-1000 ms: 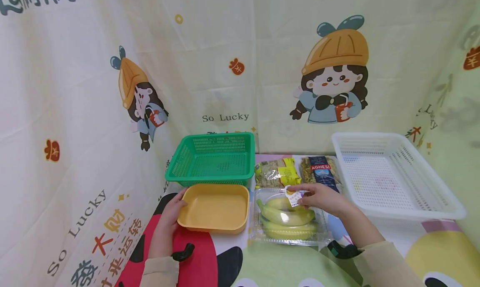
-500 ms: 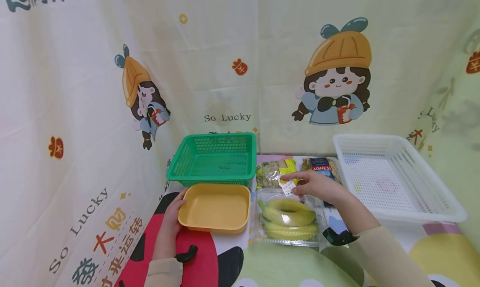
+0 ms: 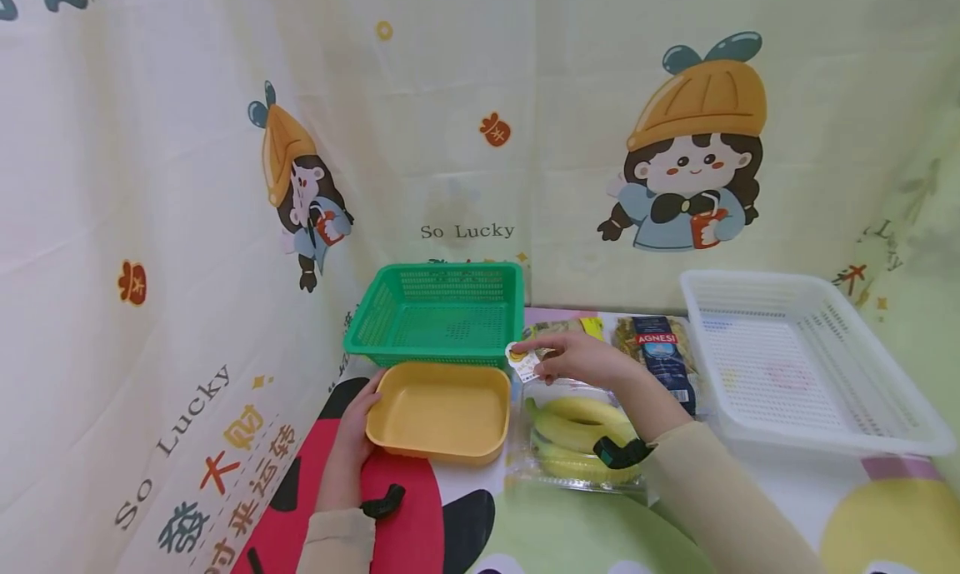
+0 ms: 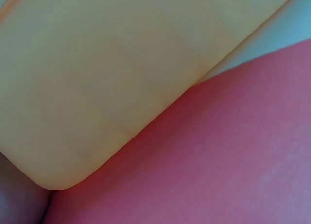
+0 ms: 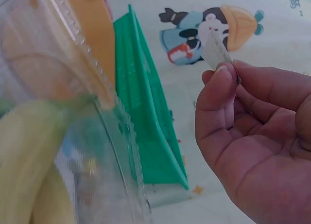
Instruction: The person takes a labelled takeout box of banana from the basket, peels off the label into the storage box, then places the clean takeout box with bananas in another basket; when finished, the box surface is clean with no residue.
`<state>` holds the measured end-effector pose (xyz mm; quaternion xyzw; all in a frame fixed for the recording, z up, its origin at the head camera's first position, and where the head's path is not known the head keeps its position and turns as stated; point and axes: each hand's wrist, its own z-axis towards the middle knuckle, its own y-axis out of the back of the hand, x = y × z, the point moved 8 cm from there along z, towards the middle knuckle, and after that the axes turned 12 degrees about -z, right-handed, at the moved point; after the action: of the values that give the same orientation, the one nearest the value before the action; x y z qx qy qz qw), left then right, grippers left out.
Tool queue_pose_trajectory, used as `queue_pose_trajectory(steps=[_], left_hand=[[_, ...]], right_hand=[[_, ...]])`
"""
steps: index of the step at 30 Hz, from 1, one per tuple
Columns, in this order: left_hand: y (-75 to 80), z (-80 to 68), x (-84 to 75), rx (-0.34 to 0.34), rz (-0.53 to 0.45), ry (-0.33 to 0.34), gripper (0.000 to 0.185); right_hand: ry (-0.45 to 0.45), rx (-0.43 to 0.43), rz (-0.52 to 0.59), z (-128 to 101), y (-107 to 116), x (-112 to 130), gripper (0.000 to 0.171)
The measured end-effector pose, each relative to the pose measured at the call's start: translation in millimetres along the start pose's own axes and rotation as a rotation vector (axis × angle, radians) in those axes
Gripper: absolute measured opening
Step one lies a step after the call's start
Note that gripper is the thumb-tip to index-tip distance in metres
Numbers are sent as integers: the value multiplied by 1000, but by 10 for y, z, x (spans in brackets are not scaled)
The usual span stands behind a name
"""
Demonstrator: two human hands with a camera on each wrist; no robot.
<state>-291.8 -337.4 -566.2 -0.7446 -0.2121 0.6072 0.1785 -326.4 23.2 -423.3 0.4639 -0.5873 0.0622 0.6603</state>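
My right hand (image 3: 585, 359) pinches a small white label (image 3: 523, 364) with a yellow picture between thumb and fingers. It hangs above the far left corner of a clear plastic clamshell box (image 3: 528, 467) that holds bananas (image 3: 581, 424). Seen from the right wrist, the label (image 5: 216, 51) sticks out beyond the fingertips, and the box's edge runs on the left. My left hand (image 3: 358, 420) grips the left side of a yellow rectangular tub (image 3: 438, 411), thumb at the rim. The left wrist view is mostly the tub's outer wall (image 4: 107, 88).
Behind the tub stands a green perforated basket (image 3: 450, 324). Behind the clamshell box lie a yellow bag (image 3: 592, 327), partly hidden by the right hand, and an AGNESI pasta bag (image 3: 660, 353). A white perforated basket (image 3: 772, 366) stands at the right.
My right hand has carried the label leftward from above the bananas, past the yellow bag, toward the tub. The left hand keeps its hold on the tub. The head view has shifted slightly.
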Motion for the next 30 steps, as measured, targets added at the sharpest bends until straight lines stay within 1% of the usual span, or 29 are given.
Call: queue_pose_trajectory(steps=[2,8,17,23,30], left_hand=[[-1,16,6,5,12,-12,51],[21,39,13,1,22,-34,51],[39,29,4,-5,48,-32,50],[61,31,16,-19,48,-20,50],[53,37,2,-16,53,-36,51]], right_hand=[[14,24,26,101,-62,51,39],[-29,63,10,381,-258,143,37],[3,167,61,772,-664,312,37],[-17,210,20,967,-909,347,36],[-51,245,-3,1197,-1131,333,35]])
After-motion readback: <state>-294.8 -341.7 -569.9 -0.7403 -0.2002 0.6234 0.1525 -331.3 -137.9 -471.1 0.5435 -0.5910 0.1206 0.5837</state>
